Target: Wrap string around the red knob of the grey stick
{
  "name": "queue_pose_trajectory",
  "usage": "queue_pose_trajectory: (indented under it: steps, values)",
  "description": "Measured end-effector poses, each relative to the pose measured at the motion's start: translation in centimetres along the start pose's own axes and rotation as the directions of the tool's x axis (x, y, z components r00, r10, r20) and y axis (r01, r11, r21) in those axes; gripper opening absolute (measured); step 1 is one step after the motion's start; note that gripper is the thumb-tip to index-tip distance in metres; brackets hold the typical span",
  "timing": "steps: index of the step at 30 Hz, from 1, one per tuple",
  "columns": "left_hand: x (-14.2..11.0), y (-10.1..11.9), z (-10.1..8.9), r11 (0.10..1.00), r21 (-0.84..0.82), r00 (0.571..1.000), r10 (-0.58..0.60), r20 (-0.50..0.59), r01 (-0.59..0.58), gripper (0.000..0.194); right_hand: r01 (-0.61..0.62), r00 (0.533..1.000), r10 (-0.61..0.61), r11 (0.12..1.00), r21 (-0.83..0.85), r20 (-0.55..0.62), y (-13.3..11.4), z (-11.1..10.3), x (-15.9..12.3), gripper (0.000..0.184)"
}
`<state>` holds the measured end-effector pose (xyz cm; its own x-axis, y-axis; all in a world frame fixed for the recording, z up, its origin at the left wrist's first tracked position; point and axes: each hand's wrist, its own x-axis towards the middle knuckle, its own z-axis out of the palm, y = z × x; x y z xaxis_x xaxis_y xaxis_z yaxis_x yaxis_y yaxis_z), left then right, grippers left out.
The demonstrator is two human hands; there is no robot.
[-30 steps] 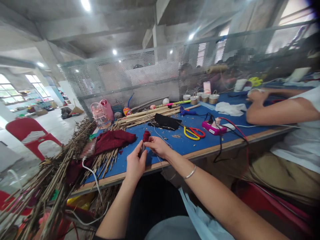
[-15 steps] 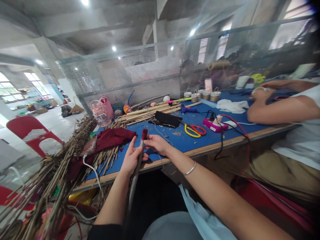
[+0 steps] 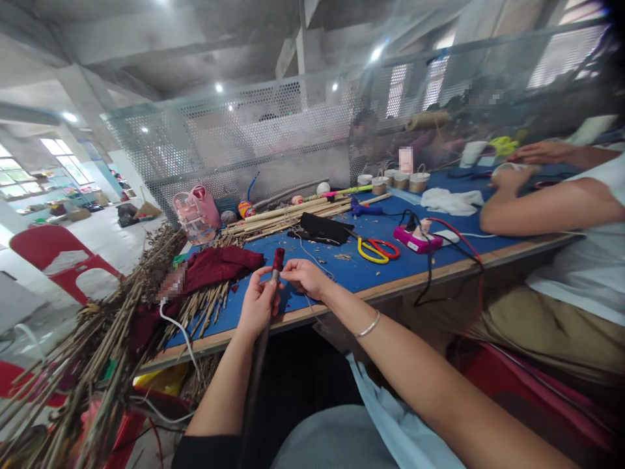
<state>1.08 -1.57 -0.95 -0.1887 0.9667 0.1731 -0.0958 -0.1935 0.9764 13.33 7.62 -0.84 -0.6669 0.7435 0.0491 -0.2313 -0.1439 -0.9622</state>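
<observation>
My left hand [image 3: 258,301] is closed round a slim grey-brown stick [image 3: 276,275], held tilted with its lower end running down towards my lap. Dark red cloth [image 3: 278,258] covers the stick's upper tip. Thumb and fingers of my right hand [image 3: 306,279] are pinched together right beside the stick, just below the red tip; what they hold is too small to make out. A thin grey cord [image 3: 312,255] lies on the blue table behind that hand, and some of it shows below the wrist. Dark red fabric [image 3: 219,266] rests to the left of my hands.
Dry stalks [image 3: 105,339] stick out over the table's left edge. Scissors [image 3: 375,250], a black cloth [image 3: 325,228], a blue glue gun [image 3: 364,207] and a purple power strip [image 3: 417,240] with cables lie on the blue table [image 3: 342,280]. A co-worker's arms [image 3: 541,205] rest at the right.
My left fingers, spread before, now curl closer round the stick. The stick's red tip has shifted slightly left and up. My right hand stays pinched beside it. A co-worker's hand has lifted.
</observation>
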Motion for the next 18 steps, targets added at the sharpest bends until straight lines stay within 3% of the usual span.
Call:
queue_pose_trajectory:
  steps: [7, 12, 15, 18]
  values:
    - [0.0, 0.2, -0.4, 1.0, -0.01, 1.0, -0.027, 0.012, 0.027, 0.042, 0.046, 0.999, -0.046, 0.999, -0.02, -0.001, -0.2, 0.3, -0.2, 0.031]
    - [0.2, 0.3, -0.7, 0.994, 0.086, 0.998, -0.068, 0.012, 0.067, 0.045, 0.033, 0.998, -0.033, 0.999, -0.008, 0.054, -0.3, 0.3, -0.2, 0.035]
    - [-0.5, 0.3, 0.1, 0.978, 0.196, 0.995, -0.052, -0.08, 0.067, 0.043, 0.034, 0.999, -0.035, 0.999, 0.014, 0.038, -0.2, 0.1, -0.1, 0.032]
    - [-1.6, 0.4, 1.4, 0.913, 0.406, 0.971, 0.123, -0.204, -0.03, 0.048, 0.041, 0.998, -0.041, 0.999, 0.012, 0.048, -0.2, 0.1, 0.0, 0.031]
